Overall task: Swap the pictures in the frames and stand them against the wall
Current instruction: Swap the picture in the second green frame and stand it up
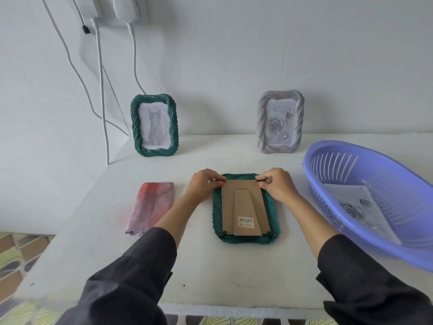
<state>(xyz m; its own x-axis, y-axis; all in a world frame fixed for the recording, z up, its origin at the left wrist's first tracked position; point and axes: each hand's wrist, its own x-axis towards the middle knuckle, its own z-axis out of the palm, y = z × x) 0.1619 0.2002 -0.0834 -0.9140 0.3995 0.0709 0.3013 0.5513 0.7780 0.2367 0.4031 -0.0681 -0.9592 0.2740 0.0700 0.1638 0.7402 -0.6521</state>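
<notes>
A green frame (271, 207) lies face down in the middle of the white table (210, 273), its brown cardboard back (243, 207) with folded stand facing up. My left hand (203, 184) pinches at the back's far left corner. My right hand (277, 184) pinches at the far right corner. Small black clips show at the two near corners. Against the wall stand a second green frame (134, 127) with a cat picture (155, 127) and a silver frame (261, 123) with a rose picture (280, 124).
A purple plastic basket (328, 158) at the right holds a loose rose picture (356, 207). A folded pink and purple cloth (152, 205) lies left of the face-down frame. White cables (102, 90) hang down the wall at the back left.
</notes>
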